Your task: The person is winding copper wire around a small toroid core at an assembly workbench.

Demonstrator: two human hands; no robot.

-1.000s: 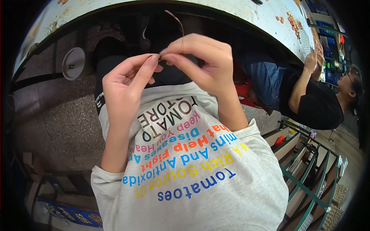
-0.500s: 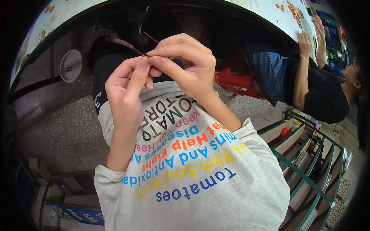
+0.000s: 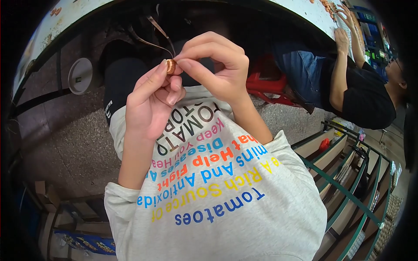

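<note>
A light grey shirt (image 3: 261, 226) fills the near part of the view, its upside-down lettering in black, pink, orange, yellow and blues; small white print also marks the dark trousers (image 3: 119, 85). Above the shirt, the left hand (image 3: 150, 98) has its thumb and fingers closed on a small copper wire coil (image 3: 170, 66), its lower part hidden by the fingers. The right hand (image 3: 220, 65) pinches thumb and forefinger together at the coil's upper edge, on the wire leads (image 3: 161, 30), which stretch beyond into the dark under the bench.

On the speckled floor (image 3: 56, 139) to the left sits a round white dish (image 3: 82, 67), perhaps a lid, bearing a small dark square. A blue tray (image 3: 89, 243) at lower left contains small yellowish pieces too blurred to identify. On the right, a green-framed rack (image 3: 348, 204) has long compartments, one with a red item (image 3: 324, 144).

Farther off, the pale workbench (image 3: 300, 11), cut off above, carries copper pieces (image 3: 329, 8). A co-worker (image 3: 365, 102) reaches over it beside a red stool (image 3: 265, 82). Blue bins (image 3: 372, 29) stand behind, contents unclear.
</note>
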